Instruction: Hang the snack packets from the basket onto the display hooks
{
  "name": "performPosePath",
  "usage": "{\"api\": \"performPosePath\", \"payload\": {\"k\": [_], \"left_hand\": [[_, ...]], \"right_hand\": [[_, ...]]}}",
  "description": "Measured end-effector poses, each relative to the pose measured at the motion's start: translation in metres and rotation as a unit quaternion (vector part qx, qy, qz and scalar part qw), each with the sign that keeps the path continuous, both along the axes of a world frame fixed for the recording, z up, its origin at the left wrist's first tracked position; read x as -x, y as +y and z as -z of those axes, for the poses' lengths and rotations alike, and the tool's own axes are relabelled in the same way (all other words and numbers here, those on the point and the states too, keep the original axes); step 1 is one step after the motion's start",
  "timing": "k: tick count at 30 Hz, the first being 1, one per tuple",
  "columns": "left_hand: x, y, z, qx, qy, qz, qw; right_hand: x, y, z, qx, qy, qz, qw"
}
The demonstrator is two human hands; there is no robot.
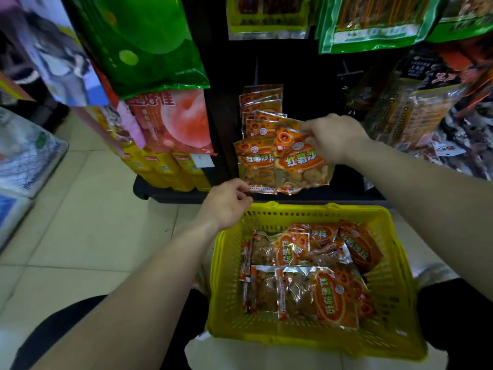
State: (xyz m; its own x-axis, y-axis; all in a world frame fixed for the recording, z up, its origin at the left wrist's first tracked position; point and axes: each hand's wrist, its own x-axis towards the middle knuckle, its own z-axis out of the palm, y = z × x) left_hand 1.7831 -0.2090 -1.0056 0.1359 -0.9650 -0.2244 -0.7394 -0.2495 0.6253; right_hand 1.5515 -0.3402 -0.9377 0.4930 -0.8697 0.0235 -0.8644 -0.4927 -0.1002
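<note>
While right hand (333, 137) pinches top corner of orange foil snack packet (302, 162) between thumb and curled fingers, I see packet held up against dark display rack (306, 76), tilted, overlapping hung row of same orange packets (262, 102) — hook itself hidden from me. Left hand (226, 204) below, fingers curled, thumb and forefinger nipping bottom corner of front hung packet (254, 164). Yellow perforated plastic basket (293, 209) sits just under, more orange packets (328, 295) heaped inside.
</note>
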Motion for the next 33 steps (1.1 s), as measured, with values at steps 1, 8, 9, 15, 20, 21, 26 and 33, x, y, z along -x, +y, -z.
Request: {"api": "performPosePath", "payload": {"k": [1,8,9,15,20,21,26,33], "left_hand": [[0.000,-0.003,0.004,-0.007,-0.007,0.006,1.000],[0.018,-0.048,0.058,-0.057,0.005,0.006,0.998],[0.019,-0.052,0.068,-0.067,0.007,0.003,0.998],[0.011,-0.078,0.122,-0.093,0.031,-0.015,0.995],[0.006,-0.094,0.139,-0.107,0.042,-0.020,0.993],[0.005,-0.096,0.139,-0.107,0.041,-0.025,0.993],[0.003,-0.097,0.141,-0.112,0.026,-0.015,0.993],[0.008,-0.101,0.137,-0.108,0.029,-0.022,0.993]], "right_hand": [[-0.009,-0.005,0.007,-0.003,0.005,0.003,1.000],[-0.061,-0.043,0.071,-0.064,-0.019,0.026,0.997],[-0.066,-0.048,0.079,-0.081,-0.030,0.023,0.996],[-0.084,-0.070,0.117,-0.116,-0.075,-0.003,0.990],[-0.089,-0.082,0.135,-0.086,-0.086,-0.031,0.992],[-0.089,-0.084,0.136,-0.082,-0.094,-0.032,0.992],[-0.091,-0.084,0.140,-0.055,-0.101,-0.036,0.993],[-0.091,-0.082,0.134,-0.027,-0.104,-0.047,0.993]]}}
